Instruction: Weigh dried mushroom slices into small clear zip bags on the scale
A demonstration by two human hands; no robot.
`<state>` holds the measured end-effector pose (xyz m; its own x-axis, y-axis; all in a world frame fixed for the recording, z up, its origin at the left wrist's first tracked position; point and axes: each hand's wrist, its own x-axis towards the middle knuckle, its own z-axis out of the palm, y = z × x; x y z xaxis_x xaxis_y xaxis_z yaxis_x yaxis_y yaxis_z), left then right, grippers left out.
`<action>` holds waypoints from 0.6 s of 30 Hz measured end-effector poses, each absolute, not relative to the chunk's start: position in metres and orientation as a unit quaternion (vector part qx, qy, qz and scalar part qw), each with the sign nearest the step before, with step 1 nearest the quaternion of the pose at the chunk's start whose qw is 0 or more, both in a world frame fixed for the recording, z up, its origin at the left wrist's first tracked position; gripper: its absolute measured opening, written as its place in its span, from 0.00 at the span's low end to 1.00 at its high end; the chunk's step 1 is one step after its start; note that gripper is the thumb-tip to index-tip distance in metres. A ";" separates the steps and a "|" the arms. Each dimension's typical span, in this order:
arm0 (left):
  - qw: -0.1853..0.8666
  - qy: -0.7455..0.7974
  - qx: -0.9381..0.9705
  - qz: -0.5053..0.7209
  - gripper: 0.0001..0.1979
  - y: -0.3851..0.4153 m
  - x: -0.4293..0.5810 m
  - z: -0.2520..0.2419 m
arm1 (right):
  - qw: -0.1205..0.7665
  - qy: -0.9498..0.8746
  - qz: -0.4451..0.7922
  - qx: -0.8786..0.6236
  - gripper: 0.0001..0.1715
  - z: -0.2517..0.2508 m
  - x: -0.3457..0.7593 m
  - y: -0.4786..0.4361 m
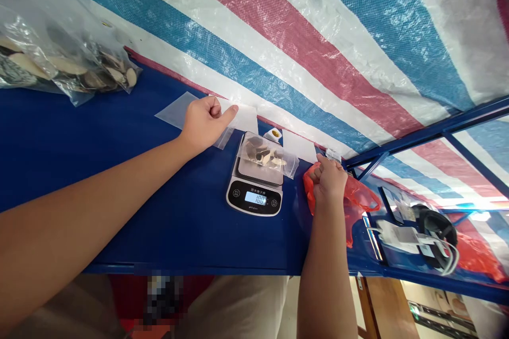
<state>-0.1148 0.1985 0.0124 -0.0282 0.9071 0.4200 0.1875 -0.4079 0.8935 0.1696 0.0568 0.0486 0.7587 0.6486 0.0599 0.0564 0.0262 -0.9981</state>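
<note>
Two hands on the blue surface [119, 180]: left hand [204, 123] open, flat on a clear plastic sleeve [175, 110]; right hand [328, 180] closed on a red plastic bag [360, 202]. Digital scale [254, 198] between them, bagged slices [262, 156] on it.

Two hands [204, 124] [329, 183], one scale [254, 197], perhaps four bags [67, 58] [178, 111] [267, 156] [350, 201].
</note>
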 end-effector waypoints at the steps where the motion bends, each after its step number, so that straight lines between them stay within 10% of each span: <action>1: 0.312 0.446 0.621 0.564 0.27 0.198 -0.115 0.014 | 0.665 -0.271 0.223 -0.659 0.40 0.047 0.169 0.058; 18: 0.323 0.423 0.676 0.510 0.28 0.199 -0.116 0.006 | 0.617 -0.335 0.266 -0.660 0.38 0.045 0.154 0.060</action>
